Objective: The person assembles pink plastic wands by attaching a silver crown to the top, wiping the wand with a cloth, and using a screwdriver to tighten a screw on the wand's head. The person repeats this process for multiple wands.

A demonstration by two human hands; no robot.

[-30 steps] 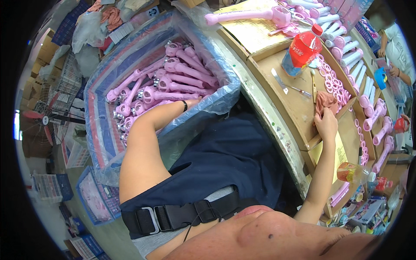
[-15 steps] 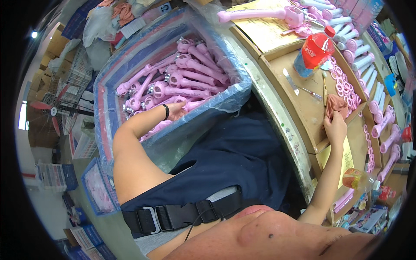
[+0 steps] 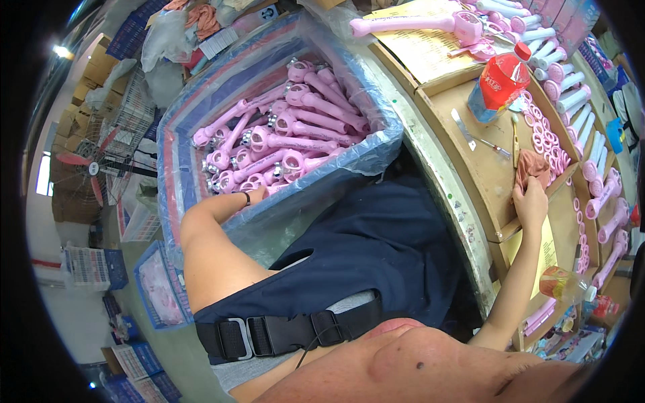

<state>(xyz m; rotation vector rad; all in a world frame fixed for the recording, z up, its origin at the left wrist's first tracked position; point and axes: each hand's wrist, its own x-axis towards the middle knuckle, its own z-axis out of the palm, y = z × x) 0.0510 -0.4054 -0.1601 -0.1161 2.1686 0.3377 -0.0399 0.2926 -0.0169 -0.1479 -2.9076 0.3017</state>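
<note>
Near left, left hand (image 3: 257,195): down by the near rim of the plastic-lined crate (image 3: 388,134), at the near end of the pile; palm mostly hidden, can't tell if it grips anything.
Just changed: half a second ago it sat farther right, fingers at a handle — now pulled back left and nearer, and a pink handle (image 3: 312,162) lies in view there.
Meaning for the work: that piece was probably let go among the others, my judgement; the release itself isn't visible.
Near right, right hand (image 3: 532,193): fingers closed on a brownish-pink cloth (image 3: 531,168), same hold as before, so likely not involved in the crate move.
Left, crate load: pink handles (image 3: 330,107) heaped at mixed angles, shiny metal parts at many ends.
Right, cardboard tray (image 3: 487,161): pink rings (image 3: 554,158) beyond the cloth, red-labelled bottle (image 3: 500,77) farther back.
Far, table: one more pink handle (image 3: 410,24) lying partly over a yellow sheet (image 3: 430,50) — apart from both hands.
</note>
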